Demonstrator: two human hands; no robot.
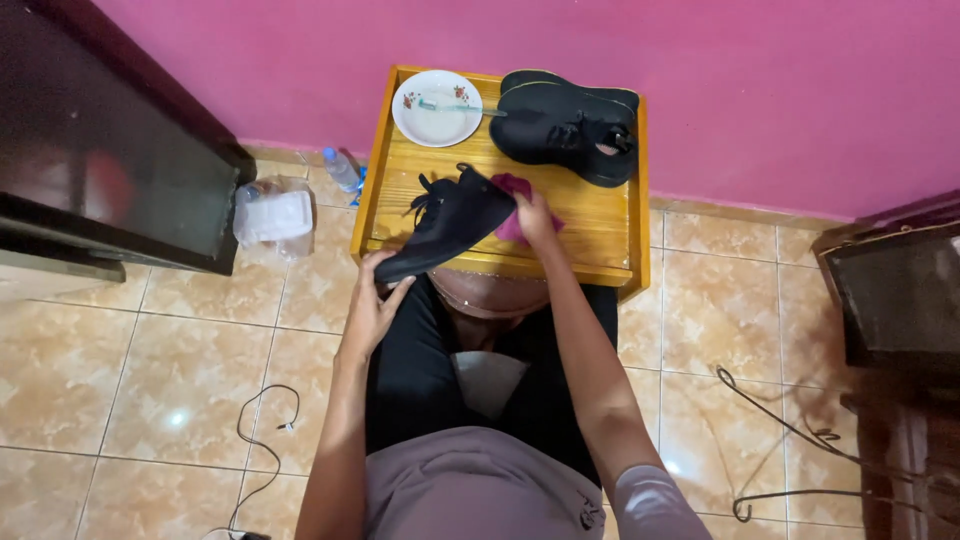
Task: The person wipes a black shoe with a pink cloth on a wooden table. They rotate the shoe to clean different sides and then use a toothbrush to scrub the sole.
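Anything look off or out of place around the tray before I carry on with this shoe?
Nothing spilled or broken. The left hand holds a black shoe tilted over the wooden tray edge; the right hand presses a pink cloth against it. Oddities: a toothbrush on the white plate, and a plastic bottle lying on the floor.

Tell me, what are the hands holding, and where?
The left hand holds the black shoe by its heel end. The right hand presses a pink cloth against the shoe's other end.
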